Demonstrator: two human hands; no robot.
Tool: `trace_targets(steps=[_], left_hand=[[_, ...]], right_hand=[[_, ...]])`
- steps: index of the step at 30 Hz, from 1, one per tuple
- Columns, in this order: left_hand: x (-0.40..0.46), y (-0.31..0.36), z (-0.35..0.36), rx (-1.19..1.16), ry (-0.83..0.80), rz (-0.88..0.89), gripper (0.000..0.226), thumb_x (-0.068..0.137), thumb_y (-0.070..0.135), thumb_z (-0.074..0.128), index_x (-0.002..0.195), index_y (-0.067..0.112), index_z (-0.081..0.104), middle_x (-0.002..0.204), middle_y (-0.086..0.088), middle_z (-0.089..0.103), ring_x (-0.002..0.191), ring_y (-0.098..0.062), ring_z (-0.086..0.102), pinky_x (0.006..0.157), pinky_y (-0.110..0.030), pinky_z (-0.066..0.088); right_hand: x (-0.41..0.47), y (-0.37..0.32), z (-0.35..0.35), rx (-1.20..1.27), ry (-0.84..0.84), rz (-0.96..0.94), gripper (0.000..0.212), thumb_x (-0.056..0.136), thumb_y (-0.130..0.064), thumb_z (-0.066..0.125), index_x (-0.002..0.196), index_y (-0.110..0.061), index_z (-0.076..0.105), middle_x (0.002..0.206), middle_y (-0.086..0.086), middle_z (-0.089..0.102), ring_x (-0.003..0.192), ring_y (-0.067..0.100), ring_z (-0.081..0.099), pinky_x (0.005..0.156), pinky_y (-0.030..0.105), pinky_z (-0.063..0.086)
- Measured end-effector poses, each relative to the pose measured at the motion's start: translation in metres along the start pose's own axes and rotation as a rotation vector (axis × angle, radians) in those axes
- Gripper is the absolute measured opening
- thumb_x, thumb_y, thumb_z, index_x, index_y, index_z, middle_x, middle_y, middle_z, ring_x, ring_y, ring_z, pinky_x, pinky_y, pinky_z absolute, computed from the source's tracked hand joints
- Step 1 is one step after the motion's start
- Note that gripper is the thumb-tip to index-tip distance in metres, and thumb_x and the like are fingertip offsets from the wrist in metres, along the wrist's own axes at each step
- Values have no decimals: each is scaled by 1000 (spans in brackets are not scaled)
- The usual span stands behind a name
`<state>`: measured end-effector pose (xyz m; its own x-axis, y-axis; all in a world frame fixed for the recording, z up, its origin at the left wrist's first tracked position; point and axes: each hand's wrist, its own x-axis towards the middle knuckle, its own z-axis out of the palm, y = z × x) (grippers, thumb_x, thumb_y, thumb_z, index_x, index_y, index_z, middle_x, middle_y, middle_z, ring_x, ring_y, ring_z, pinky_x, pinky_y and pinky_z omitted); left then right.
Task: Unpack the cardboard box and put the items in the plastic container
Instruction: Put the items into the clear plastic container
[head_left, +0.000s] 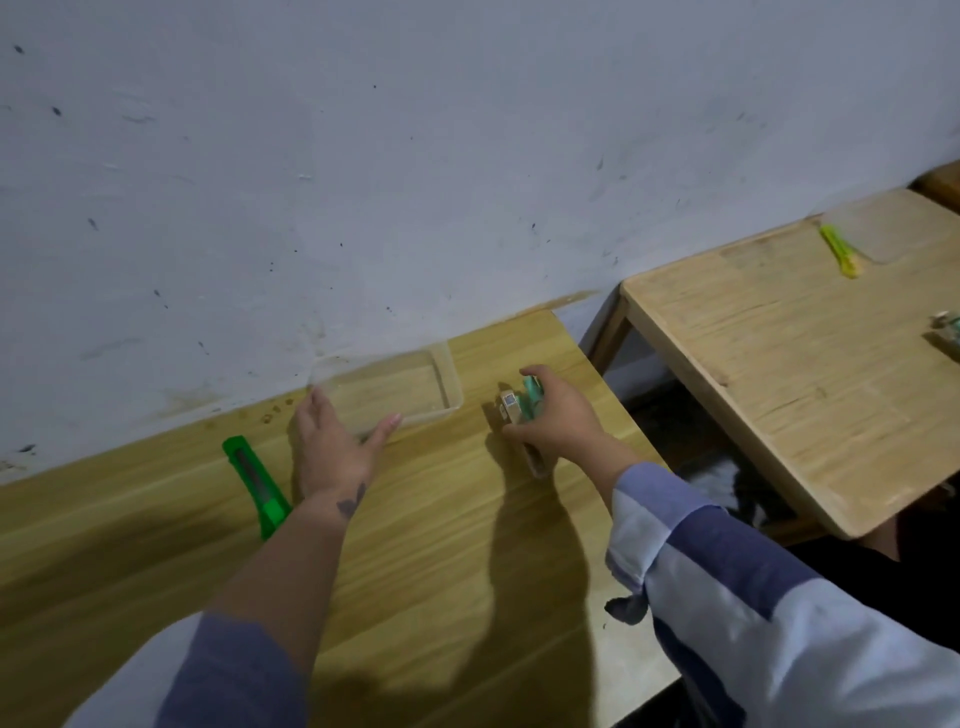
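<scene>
The fingers of the left hand are straight and spread out. They rest against the near edge of the plastic container and do not wrap around it. The thumb side lies by the container's left corner, and the long fingers reach along its front rim.

The fingers of the right hand are bent around a small cardboard box. A teal thing sticks out of the top of the box, under the hand. It is too blurry to say what it is. The box stands on the tabletop, just to the right of the container and not touching it.

The container is see-through and shallow. It sits at the back of the tabletop, close to the wall. I can see only the wood through its bottom.

A green cutter knife lies on the tabletop just left of the left wrist. The left forearm is bare and has a small dark mark near the wrist. Both arms wear sleeves in light and dark blue.

To the right stands a second table of pale wood, with a gap between it and the first. On it lie a yellow-green cutter knife and another clear container near the wall. A small thing sits at the right edge, cut off by the picture.
</scene>
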<state>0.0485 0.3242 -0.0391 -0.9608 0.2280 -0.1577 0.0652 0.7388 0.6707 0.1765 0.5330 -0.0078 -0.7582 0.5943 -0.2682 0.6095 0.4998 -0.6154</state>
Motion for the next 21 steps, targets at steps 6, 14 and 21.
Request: trace_targets(steps=[6, 14, 21], left_hand=[[5, -11, -12, -37, -53, 46, 96, 81, 44, 69, 153, 16, 11, 158, -3, 14, 143, -23, 23, 116, -35, 24], [7, -12, -18, -62, -28, 40, 94, 78, 39, 74, 152, 18, 19, 156, -4, 25, 141, -22, 29, 113, -34, 27], [9, -15, -22, -154, -40, 25, 96, 73, 37, 79, 151, 18, 24, 155, -2, 28, 139, -20, 32, 110, -27, 27]], right_hand=[[21, -75, -4, 34, 37, -291, 82, 65, -25, 83, 126, -21, 28, 99, 3, 53, 86, 22, 57, 72, 35, 50], [58, -138, 51, -464, -250, -645, 61, 73, -26, 71, 122, -13, 36, 101, 14, 62, 85, 34, 59, 65, 36, 44], [73, -138, 74, -438, -483, -521, 61, 68, -20, 80, 124, -18, 56, 126, 10, 57, 115, 29, 55, 97, 32, 43]])
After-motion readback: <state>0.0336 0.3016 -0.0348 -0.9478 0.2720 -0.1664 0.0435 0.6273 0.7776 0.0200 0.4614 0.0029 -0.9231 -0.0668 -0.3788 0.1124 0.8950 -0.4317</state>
